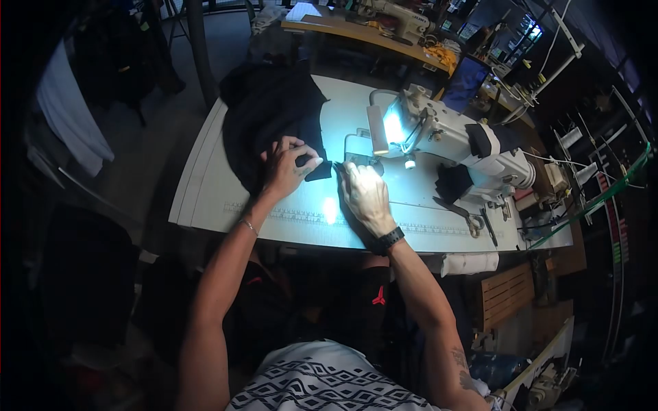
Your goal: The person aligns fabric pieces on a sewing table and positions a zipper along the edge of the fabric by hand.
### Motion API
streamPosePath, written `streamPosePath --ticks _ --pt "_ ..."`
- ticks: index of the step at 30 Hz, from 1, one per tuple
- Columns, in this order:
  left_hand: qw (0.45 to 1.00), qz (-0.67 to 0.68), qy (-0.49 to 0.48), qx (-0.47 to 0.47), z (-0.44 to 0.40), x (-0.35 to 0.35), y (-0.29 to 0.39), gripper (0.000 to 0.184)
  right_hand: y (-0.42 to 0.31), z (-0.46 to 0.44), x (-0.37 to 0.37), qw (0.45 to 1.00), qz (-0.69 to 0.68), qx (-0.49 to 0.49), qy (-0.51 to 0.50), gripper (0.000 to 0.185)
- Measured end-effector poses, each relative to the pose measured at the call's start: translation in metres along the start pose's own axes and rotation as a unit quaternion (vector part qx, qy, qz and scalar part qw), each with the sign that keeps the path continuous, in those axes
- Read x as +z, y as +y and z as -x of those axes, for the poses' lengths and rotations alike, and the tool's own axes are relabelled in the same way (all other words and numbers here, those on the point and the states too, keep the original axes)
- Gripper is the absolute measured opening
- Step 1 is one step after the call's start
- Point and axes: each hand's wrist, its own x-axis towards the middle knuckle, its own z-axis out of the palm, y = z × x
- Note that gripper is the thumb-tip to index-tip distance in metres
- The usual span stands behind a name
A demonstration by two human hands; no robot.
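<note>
A large piece of black fabric [274,103] lies over the left part of the white sewing table. My left hand [284,168] rests on its lower right part, thumb and forefinger pinched together near a narrow flap at the edge. Just right of that edge, my right hand [367,195] is closed with fingers curled down close to the tabletop. A small dark tip shows by its fingertips, but what it is stays hidden. The sewing machine [445,127] stands to the right, its lamp [394,128] lit over the needle area.
Scissors [466,218] and a slim black tool [489,227] lie below the machine. A dark cloth bundle [454,183] sits against the machine. A printed ruler [295,217] runs along the front of the white table [195,198]. Behind stands another sewing table [329,29].
</note>
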Motion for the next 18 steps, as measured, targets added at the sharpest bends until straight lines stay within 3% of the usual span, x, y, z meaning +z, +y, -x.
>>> streamPosePath --ticks 3,5,9,11,13,16,17,18 --pt "0.999 0.006 -0.034 0.027 0.015 -0.009 0.008 0.022 0.004 0.014 -0.008 0.999 -0.025 0.023 -0.027 0.021" --pt "0.994 -0.006 -0.09 0.067 0.041 -0.025 0.022 0.033 0.017 0.04 -0.02 0.999 -0.047 0.012 0.006 0.024" --pt "0.982 0.032 -0.175 0.07 0.083 -0.049 0.036 0.047 0.034 0.083 -0.063 0.991 0.003 0.093 -0.093 0.035" --pt "0.978 0.079 -0.189 0.041 0.082 -0.058 0.036 0.044 0.049 0.097 -0.066 0.998 0.009 0.056 -0.012 0.038" --pt "0.965 0.208 -0.161 0.015 0.063 -0.055 0.027 0.031 0.066 0.098 -0.069 0.995 0.005 0.101 -0.011 0.051" --pt "0.994 -0.038 -0.036 0.092 0.04 -0.044 0.019 0.033 0.103 0.083 -0.052 0.989 0.026 0.147 0.016 0.065" --pt "0.993 -0.056 -0.017 0.103 0.037 -0.033 0.009 0.036 0.115 0.075 -0.047 0.984 0.028 0.175 0.013 0.066" --pt "0.987 -0.104 -0.022 0.118 0.037 -0.025 0.002 0.039 0.126 0.064 -0.039 0.976 0.043 0.206 0.048 0.05"
